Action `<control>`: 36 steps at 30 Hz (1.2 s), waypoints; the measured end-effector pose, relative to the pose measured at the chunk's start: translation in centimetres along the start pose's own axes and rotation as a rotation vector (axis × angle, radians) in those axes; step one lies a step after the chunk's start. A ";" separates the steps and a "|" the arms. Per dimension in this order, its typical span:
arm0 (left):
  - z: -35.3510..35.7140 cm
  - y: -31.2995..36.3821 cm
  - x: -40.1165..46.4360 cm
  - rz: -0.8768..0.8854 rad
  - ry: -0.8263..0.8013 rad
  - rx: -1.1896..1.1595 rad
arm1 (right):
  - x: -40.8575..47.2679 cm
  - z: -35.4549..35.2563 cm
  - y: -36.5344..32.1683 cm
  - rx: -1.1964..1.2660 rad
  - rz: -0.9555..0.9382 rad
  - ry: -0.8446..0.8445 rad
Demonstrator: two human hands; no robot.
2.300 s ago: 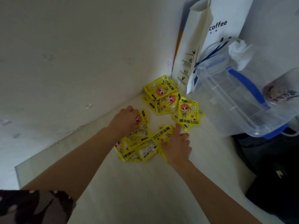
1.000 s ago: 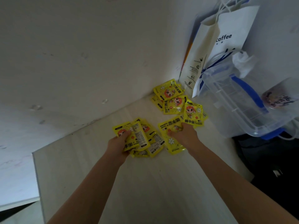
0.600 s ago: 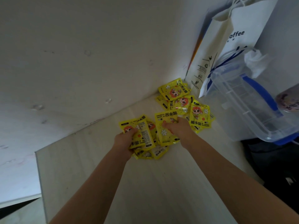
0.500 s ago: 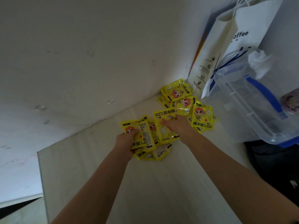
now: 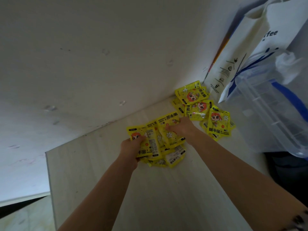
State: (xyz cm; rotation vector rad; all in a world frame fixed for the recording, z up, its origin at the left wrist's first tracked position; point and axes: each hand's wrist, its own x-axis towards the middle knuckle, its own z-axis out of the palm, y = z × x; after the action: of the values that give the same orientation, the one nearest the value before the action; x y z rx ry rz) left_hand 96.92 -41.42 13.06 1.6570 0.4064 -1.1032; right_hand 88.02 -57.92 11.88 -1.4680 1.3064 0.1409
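Observation:
Several yellow hand-warmer packets with a cartoon face lie on a pale wooden tabletop (image 5: 158, 197) near the wall. My left hand (image 5: 131, 147) grips a small stack of packets (image 5: 148, 144) at its lower left corner, thumb on top. My right hand (image 5: 181, 129) holds another yellow packet (image 5: 168, 129) and lays it onto that stack. A second loose pile of packets (image 5: 200, 107) lies further back in the corner, apart from both hands.
A white paper coffee bag (image 5: 246, 52) leans in the corner. A clear plastic box with a blue handle (image 5: 273, 110) stands at the right, with dark items below it. The white wall (image 5: 83, 64) runs along the table's far side; the table's left edge (image 5: 50, 180) drops off.
My right hand has carried one yellow packet leftward from the middle of the table onto the stack in my left hand. The view has shifted left.

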 end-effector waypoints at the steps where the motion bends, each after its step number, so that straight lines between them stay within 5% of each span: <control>1: 0.1 -0.1 0.0 0.004 0.001 0.002 | 0.0 0.0 0.0 0.005 0.002 0.000; 27: 0.7 -1.3 -1.1 0.202 0.092 0.233 | -3.2 -3.9 4.4 0.228 0.025 0.079; 36: -0.8 -3.6 -4.9 0.229 -0.014 0.239 | -8.7 -4.1 7.8 0.148 -0.043 0.141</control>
State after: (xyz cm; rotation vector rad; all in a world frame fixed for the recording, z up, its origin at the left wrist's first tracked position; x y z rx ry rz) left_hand 92.16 -38.15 15.04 1.8509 0.0734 -1.0208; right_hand 76.66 -53.85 14.60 -1.3986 1.3670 -0.0873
